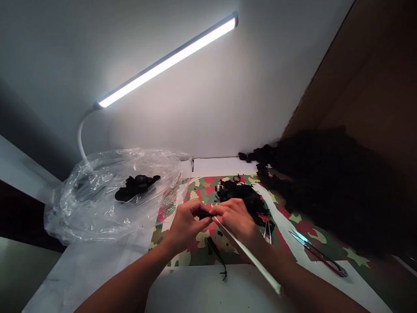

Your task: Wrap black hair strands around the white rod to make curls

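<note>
My left hand (189, 222) is closed, its thumb and fingers pinching a small black piece (204, 214) of a kind I cannot make out. Closed around a thin white stick (250, 258), my right hand (237, 219) meets the left at the fingertips. The stick's upper end is at the black piece, and its other end slants down to the right past my wrist. Just beyond my hands lies a pile of black scraps (241, 193). A thin black strip with a knotted end (218, 256) lies below them.
Metal tweezers (267, 230) are beside my right wrist, and scissors (317, 253) lie further right. A large black heap (339, 187) leans against cardboard (374, 78). At left, a clear plastic bag (94, 208) has several black pieces (135, 188). A lit lamp (169, 61) hangs above the camouflage-patterned sheet (202, 187).
</note>
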Motion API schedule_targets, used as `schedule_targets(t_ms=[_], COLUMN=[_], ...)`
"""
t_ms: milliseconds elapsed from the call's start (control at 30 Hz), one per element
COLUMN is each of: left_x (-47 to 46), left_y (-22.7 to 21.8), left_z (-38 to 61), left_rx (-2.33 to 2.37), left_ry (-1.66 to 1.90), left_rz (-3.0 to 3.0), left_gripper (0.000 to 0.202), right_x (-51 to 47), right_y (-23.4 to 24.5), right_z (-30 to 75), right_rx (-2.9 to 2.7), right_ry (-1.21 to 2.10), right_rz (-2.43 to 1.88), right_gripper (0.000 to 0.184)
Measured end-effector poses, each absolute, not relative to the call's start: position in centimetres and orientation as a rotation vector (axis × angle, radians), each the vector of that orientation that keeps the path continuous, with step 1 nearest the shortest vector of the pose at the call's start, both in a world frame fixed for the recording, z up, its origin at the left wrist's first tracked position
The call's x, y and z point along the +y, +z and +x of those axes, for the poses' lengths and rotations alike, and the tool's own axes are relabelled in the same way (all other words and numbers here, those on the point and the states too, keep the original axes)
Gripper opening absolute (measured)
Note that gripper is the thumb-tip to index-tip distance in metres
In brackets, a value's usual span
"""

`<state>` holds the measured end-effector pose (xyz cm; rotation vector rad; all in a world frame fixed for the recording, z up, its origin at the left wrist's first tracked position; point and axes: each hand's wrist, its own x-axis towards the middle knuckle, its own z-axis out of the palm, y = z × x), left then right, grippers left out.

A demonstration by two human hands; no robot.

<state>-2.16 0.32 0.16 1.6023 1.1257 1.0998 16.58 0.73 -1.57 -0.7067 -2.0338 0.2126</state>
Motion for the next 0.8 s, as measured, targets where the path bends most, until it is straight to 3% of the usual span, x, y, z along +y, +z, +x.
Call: schedule_targets(t_ms=[133,400,567,800], left_x=[0.1,0.3,0.5,0.4], left_y=[0.4,0.2,0.4,0.1], left_z=[-2.3,-2.6,-2.6,-2.7], left_rx=[1.143,1.142,1.168,1.213], left_ry=[1.099,1.132,1.157,1.082], left_rz=[1.639,1.748,1.892,1.922], left_gripper=[0.012,0.009,0.010,0.011], right_x=[1.2,0.8,0.5,0.5], right_y=[-1.2,0.5,0.0,-0.2], right_z=[17.2,18.2,18.4,18.7], right_rx=[-1.957,-1.747,-1.738,-2.053], right_ry=[0.177,0.731,0.828,0.701], right_rz=[-0.873,-1.207,-0.938,-0.636], right_gripper=[0.017,0.028,0.027,0.020])
